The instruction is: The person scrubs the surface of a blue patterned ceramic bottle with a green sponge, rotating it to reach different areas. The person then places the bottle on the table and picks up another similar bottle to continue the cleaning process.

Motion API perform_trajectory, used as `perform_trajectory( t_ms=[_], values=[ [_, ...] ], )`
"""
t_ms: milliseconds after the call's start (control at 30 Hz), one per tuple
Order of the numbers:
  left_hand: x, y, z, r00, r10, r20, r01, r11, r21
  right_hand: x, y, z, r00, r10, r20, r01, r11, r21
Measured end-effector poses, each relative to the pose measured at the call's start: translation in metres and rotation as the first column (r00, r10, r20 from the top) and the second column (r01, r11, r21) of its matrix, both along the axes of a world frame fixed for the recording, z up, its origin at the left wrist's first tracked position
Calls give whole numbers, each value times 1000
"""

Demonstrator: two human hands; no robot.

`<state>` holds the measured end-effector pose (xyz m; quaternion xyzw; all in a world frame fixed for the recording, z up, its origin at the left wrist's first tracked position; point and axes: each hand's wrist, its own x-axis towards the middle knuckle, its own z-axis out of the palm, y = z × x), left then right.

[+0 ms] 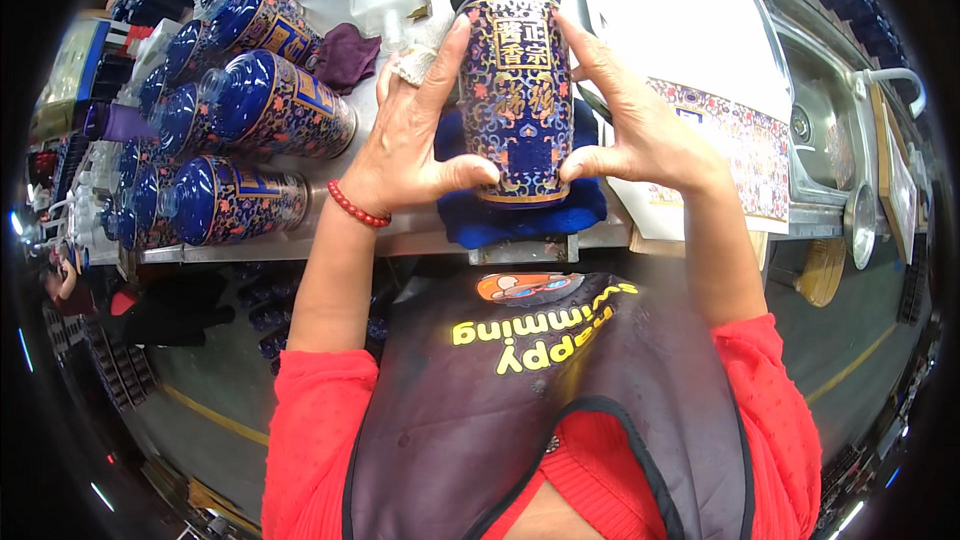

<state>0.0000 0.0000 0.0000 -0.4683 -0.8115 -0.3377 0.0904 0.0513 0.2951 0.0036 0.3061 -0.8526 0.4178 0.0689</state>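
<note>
- The left hand [415, 140] and right hand [640, 130] were clamped on opposite sides of the blue patterned bottle [517, 90], held upright between them above the blue cloth [520, 215].
- Risk: the glazed surface could have slipped through the thumbs.
- Risk: a left-side swing could have struck the laid-down bottles [250, 150] beside the left hand.
</note>
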Motion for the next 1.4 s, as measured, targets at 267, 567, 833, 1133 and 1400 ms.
perform_trajectory(
  t_ms=[267, 567, 833, 1133, 1400],
  values=[
    [59, 4, -31, 931, 360, -68, -352, 930, 106, 25, -5, 16, 998, -64, 9, 62, 989, 134],
    [78, 6, -12, 810, 471, -349, -440, 882, 167, 43, -11, 10, 993, -107, 48, 101, 989, 104],
    [77, 18, -22, 965, 216, 146, -254, 903, 347, 35, -6, 14, 983, -176, 61, 169, 981, 96],
    [96, 37, -6, 934, 346, 89, -357, 909, 215, 12, -10, 30, 982, -169, -89, 184, 962, 201],
    [99, 37, -9, 930, 344, 129, -365, 907, 210, 11, -14, 34, 992, -119, -50, 127, 969, 213]
  ],
)
